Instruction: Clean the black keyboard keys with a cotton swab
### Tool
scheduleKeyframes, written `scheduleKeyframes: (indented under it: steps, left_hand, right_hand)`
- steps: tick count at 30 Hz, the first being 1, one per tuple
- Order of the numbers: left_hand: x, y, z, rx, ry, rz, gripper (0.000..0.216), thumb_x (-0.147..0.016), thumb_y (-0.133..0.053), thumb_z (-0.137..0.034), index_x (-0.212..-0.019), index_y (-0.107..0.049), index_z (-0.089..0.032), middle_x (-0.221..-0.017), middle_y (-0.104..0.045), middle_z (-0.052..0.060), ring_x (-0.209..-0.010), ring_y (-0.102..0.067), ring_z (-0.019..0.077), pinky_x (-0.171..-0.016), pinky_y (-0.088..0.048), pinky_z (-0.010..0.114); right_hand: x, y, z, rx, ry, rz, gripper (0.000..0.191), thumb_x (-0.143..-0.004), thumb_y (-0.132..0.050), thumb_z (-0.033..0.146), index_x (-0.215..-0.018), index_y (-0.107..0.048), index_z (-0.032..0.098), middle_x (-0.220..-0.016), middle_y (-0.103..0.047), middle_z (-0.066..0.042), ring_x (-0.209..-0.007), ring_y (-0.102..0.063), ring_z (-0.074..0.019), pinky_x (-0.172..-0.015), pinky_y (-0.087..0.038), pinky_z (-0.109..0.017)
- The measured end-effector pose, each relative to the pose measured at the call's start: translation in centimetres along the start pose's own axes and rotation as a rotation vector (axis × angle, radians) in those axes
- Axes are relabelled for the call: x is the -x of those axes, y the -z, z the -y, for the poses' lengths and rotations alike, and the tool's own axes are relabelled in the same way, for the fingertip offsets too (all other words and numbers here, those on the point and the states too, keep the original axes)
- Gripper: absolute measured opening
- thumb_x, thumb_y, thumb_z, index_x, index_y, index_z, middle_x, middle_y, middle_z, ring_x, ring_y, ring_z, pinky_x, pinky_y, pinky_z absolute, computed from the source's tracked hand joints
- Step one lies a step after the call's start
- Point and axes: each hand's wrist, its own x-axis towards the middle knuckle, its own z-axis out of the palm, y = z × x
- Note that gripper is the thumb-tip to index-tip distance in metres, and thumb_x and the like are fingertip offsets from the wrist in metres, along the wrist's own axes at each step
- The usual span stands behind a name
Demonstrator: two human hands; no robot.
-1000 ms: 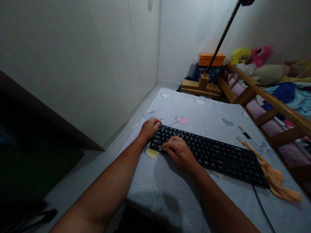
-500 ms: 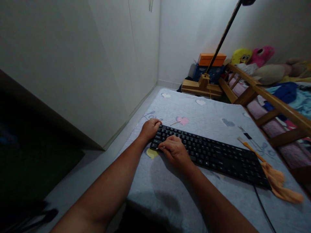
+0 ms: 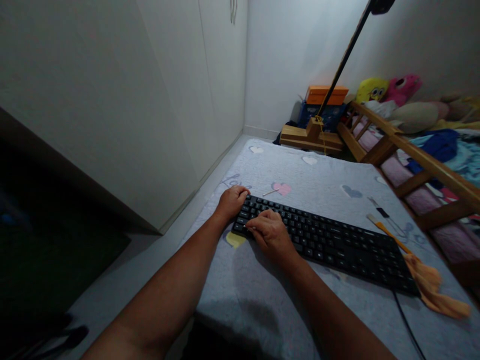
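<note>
A black keyboard point(image 3: 337, 245) lies slantwise on a grey sheet with heart prints point(image 3: 307, 172). My left hand point(image 3: 230, 202) curls its fingers over the keyboard's far left corner and holds it. My right hand point(image 3: 272, 234) rests closed on the keys at the left end, pinching a thin white stick whose tip point(image 3: 248, 228) pokes out at the keyboard's near left edge. A second thin white stick point(image 3: 269, 192) lies on the sheet just beyond the keyboard.
An orange-handled duster point(image 3: 423, 277) and a small dark tool point(image 3: 379, 210) lie right of the keyboard; its cable point(image 3: 407, 322) runs off toward me. A wooden bed frame point(image 3: 416, 155) with plush toys stands at the right, boxes point(image 3: 325, 95) and a black pole point(image 3: 343, 57) behind, white cupboard doors point(image 3: 150, 100) at the left.
My right hand has slid a little to the left along the keys with the stick. My left hand stays on the corner.
</note>
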Motion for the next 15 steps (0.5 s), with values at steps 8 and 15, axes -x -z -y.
scheduleKeyframes:
  steps: [8, 15]
  left_hand:
    - [-0.11, -0.07, 0.09, 0.004, 0.004, 0.001, 0.028, -0.09, -0.048, -0.026, -0.089, -0.076, -0.02, -0.097, -0.076, 0.007, -0.097, -0.068, 0.0218, -0.093, -0.05, 0.033]
    - [0.01, -0.14, 0.16, 0.009, 0.007, -0.008, 0.029, -0.09, -0.048, -0.026, -0.089, -0.076, -0.02, -0.097, -0.076, 0.007, -0.097, -0.068, 0.022, -0.093, -0.05, 0.033]
  right_hand:
    - [0.09, 0.13, 0.5, -0.005, 0.017, 0.056, 0.015, -0.093, -0.062, 0.015, -0.091, -0.076, 0.021, -0.082, -0.075, -0.005, -0.089, -0.058, -0.0215, -0.082, -0.038, -0.038]
    - [-0.18, -0.17, 0.0, 0.036, -0.013, -0.006, 0.018, -0.093, -0.061, 0.015, -0.091, -0.078, 0.022, -0.083, -0.075, -0.006, -0.089, -0.057, -0.0223, -0.082, -0.039, -0.039]
